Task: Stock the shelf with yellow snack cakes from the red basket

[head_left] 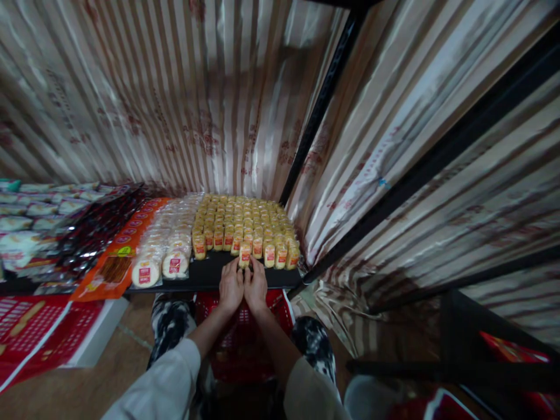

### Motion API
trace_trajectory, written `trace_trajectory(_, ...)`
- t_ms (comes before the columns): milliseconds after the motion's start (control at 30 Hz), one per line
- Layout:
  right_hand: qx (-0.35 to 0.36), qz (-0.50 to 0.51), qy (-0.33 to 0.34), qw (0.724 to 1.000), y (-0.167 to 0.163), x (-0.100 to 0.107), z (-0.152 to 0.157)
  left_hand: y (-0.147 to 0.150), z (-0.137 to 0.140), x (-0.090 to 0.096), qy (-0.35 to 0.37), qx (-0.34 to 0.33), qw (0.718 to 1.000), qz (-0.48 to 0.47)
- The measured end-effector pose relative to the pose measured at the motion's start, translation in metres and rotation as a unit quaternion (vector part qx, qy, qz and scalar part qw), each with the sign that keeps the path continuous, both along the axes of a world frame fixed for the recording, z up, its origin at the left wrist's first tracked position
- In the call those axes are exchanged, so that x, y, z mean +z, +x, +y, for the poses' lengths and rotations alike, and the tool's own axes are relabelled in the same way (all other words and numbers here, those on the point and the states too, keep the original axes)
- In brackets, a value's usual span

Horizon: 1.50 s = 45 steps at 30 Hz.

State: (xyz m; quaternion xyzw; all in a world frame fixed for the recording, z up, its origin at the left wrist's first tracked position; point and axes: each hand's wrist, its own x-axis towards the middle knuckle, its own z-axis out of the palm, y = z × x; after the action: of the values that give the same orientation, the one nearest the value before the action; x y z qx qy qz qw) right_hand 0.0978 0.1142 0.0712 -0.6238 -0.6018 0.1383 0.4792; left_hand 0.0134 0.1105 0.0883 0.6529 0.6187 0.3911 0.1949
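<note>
At the front of the black shelf point(210, 273), my left hand point(231, 284) and my right hand point(255, 282) are side by side. Their closed fingertips hold a small packaged snack cake point(244, 254) upright between them. It is yellow with a red label, in clear wrap. Just behind it stand tight rows of the same packaged snack cakes point(238, 216), several deep. The fingers partly cover the lower end of the held cake.
Left of the rows lie round white packaged cakes point(176, 263), an orange snack bag point(105, 274), dark shiny packets point(98, 233) and white packets point(26, 251). A red basket point(286, 309) sits below my hands. Black frame posts point(324, 105) and striped cloth point(175, 87) bound the shelf.
</note>
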Motion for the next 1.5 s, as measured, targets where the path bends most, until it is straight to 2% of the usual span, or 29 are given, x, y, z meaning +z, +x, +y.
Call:
trace_trajectory(133, 0.017, 0.006, 0.019, 1.000, -0.013, 0.004, 0.002, -0.011, 0.000, 0.001, 0.030, 0.026, 0.999, -0.011)
trace_trajectory(300, 0.041, -0.007, 0.042, 0.998, -0.034, 0.003, 0.012, -0.030, 0.006, 0.000, 0.020, 0.063, 0.998, -0.016)
trace_trajectory(433, 0.060, -0.036, 0.036, 0.997, -0.044, 0.001, 0.021, -0.041, 0.015, -0.007, 0.023, 0.079, 0.996, -0.017)
trace_trajectory(767, 0.081, -0.096, 0.039, 0.991, -0.044, -0.001, 0.027, -0.053, 0.031, -0.025, 0.065, 0.044, 0.997, 0.006)
trace_trajectory(900, 0.068, -0.098, 0.041, 0.992, -0.041, -0.004, 0.025, -0.054, 0.031, -0.032, 0.079, 0.027, 0.996, 0.031)
trace_trajectory(1100, 0.026, -0.066, 0.038, 0.997, -0.040, -0.007, 0.025, -0.053, 0.030, -0.032, 0.080, 0.017, 0.995, 0.049)
trace_trajectory(1233, 0.007, -0.071, 0.023, 0.997, -0.042, -0.007, 0.026, -0.053, 0.032, -0.031, 0.061, 0.033, 0.997, 0.032)
trace_trajectory(1500, -0.018, -0.071, -0.025, 0.997, -0.045, -0.008, 0.028, -0.051, 0.040, -0.027, 0.064, 0.014, 0.997, 0.039)
